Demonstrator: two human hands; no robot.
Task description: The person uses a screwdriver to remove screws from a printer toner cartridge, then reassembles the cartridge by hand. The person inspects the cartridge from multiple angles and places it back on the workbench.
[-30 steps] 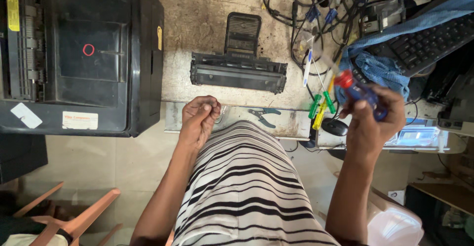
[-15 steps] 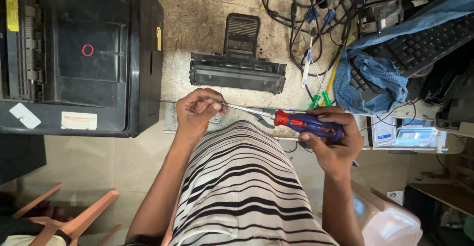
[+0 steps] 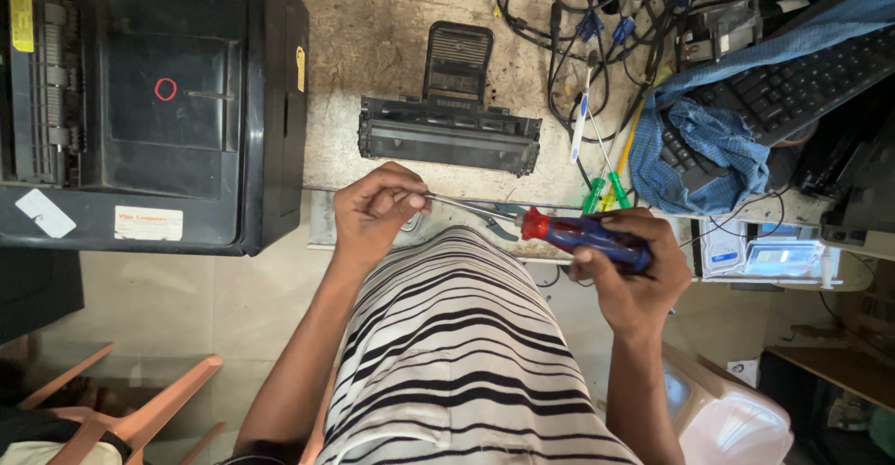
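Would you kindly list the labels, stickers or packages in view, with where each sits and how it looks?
Yellow label: upright rectangle at the black printer's top-left corner.
White sticker: tilted rectangle at the printer's lower left.
White label: wide rectangle with dark print, on the printer's lower edge.
Small yellow sticker: narrow, on the printer's right side.
Blue-and-white packet: flat, at the bench's right edge.

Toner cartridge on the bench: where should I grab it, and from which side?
Likely best gripped mid-length across its narrow width, coming from above. The toner cartridge lies flat, long axis left-right, on the bench; cables crowd its right end, while the middle looks unobstructed.
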